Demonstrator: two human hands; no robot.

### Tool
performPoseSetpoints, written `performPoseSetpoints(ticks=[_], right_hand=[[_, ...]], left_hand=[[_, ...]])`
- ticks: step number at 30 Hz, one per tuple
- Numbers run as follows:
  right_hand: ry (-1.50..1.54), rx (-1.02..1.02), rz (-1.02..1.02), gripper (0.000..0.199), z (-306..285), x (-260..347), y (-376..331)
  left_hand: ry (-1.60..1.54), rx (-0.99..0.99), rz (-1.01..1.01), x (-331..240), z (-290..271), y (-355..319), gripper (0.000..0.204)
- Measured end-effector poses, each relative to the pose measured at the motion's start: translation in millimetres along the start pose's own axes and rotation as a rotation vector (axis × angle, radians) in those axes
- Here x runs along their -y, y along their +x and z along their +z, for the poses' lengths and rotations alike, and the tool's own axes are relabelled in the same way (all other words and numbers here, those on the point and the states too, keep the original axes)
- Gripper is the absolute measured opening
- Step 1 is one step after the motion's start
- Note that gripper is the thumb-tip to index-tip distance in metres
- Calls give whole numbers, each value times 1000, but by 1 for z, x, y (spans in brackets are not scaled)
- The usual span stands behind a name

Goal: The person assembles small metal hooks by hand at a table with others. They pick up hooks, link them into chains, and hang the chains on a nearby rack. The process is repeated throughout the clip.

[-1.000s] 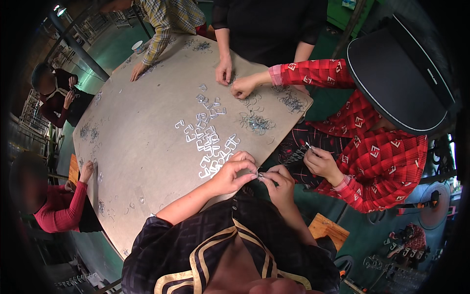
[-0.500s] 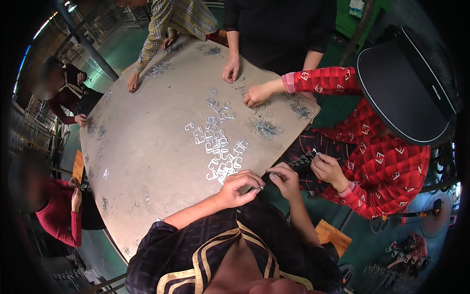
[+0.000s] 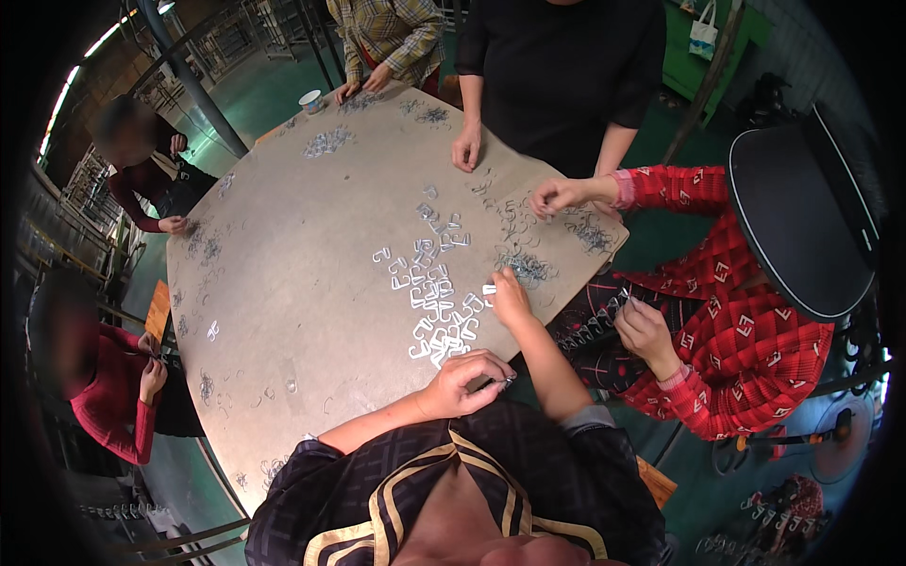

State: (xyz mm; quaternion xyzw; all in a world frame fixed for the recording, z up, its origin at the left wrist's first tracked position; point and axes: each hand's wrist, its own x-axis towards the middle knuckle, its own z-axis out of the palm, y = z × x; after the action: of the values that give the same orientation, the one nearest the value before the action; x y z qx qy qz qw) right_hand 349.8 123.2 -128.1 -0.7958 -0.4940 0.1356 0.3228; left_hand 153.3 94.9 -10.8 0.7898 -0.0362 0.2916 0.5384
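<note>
My left hand (image 3: pixel 464 385) is closed at the table's near edge, its fingers curled round a small metal piece (image 3: pixel 510 381) whose tip shows by the fingertips. Over the table to the right reaches my right hand (image 3: pixel 511 300). Its fingertips are at the edge of a heap of thin dark wire hooks (image 3: pixel 530 270), and whether they grip one is hard to make out. A white flat piece (image 3: pixel 489 291) shows beside its thumb. Left of that hand, loose white flat hooks (image 3: pixel 437 304) lie scattered in a pile.
The large brown-topped table (image 3: pixel 302 245) carries more wire heaps, such as one (image 3: pixel 327 141) at the far side. A white cup (image 3: pixel 310 100) stands on the far edge. Several co-workers surround the table; a red-sleeved hand (image 3: pixel 559 196) is close on the right.
My right hand has moved from beside my left hand forward onto the table, to the wire heap. The red-sleeved hand has lifted off its wires. The view has shifted slightly.
</note>
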Motion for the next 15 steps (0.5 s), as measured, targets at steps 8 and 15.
performPoseSetpoints(ticks=[8,15], right_hand=[[952,26,339,12,-47,-10,-48],[1111,-175,235,14,-111,37,-122]], left_hand=[[2,-65,-72,13,4,-1,7],[36,-136,-111,21,15,9,10]])
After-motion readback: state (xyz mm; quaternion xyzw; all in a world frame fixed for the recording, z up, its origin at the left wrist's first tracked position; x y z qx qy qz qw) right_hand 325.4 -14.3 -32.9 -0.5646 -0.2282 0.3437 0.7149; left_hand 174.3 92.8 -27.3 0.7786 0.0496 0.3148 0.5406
